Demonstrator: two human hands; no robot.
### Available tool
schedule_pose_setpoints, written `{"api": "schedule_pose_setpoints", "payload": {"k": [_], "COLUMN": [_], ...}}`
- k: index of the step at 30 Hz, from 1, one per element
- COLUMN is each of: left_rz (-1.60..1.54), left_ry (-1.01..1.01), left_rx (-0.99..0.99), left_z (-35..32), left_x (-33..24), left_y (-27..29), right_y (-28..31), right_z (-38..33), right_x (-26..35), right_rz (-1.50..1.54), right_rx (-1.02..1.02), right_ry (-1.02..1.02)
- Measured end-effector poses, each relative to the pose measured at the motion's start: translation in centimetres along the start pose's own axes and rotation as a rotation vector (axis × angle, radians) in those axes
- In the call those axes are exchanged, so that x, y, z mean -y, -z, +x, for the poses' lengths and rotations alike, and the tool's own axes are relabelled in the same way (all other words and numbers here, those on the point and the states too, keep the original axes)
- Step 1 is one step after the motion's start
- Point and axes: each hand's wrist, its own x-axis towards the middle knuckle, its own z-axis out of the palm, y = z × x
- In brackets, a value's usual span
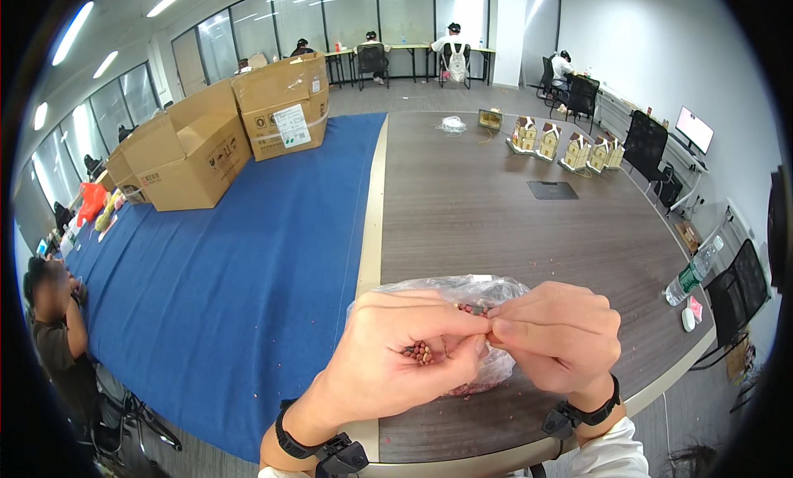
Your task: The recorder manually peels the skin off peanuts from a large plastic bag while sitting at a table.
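My left hand [405,346] is curled, with a cluster of small round beads [422,353] in red, brown and tan cupped in its palm. Its thumb and forefinger meet the pinched fingertips of my right hand [555,333]. Whatever sits between those fingertips is too small to make out. Beneath both hands lies a clear plastic bag [501,290] on the brown tabletop, partly covered by them. More small reddish beads [474,310] show in the bag between my hands.
Blue cloth [248,280] covers the table's left part, with open cardboard boxes [194,152] at its far end. Several small model houses [576,153] stand far right. A water bottle [692,273] is near the right edge. A person [58,346] sits at the left.
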Motion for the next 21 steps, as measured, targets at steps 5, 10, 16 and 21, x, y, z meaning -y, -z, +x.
{"api": "schedule_pose_setpoints", "payload": {"k": [5, 10, 16, 21], "left_rz": [-0.100, -0.065, -0.068, -0.078], "left_ry": [-0.058, -0.034, -0.063, 0.003], "left_rx": [-0.008, 0.050, 0.068, 0.005], "left_z": [0.3, 0.2, 0.4, 0.1], "left_x": [1.1, -0.3, -0.2, -0.4], "left_y": [-0.3, 0.3, 0.2, -0.2], "right_y": [0.3, 0.1, 0.2, 0.2], "right_z": [-0.2, -0.1, -0.2, -0.1], "right_x": [-0.2, 0.5, 0.5, 0.4], "right_rz": [0.014, 0.056, 0.103, 0.088], "right_rx": [-0.006, -0.046, -0.073, -0.062], "right_ry": [0.004, -0.027, -0.088, -0.059]}}
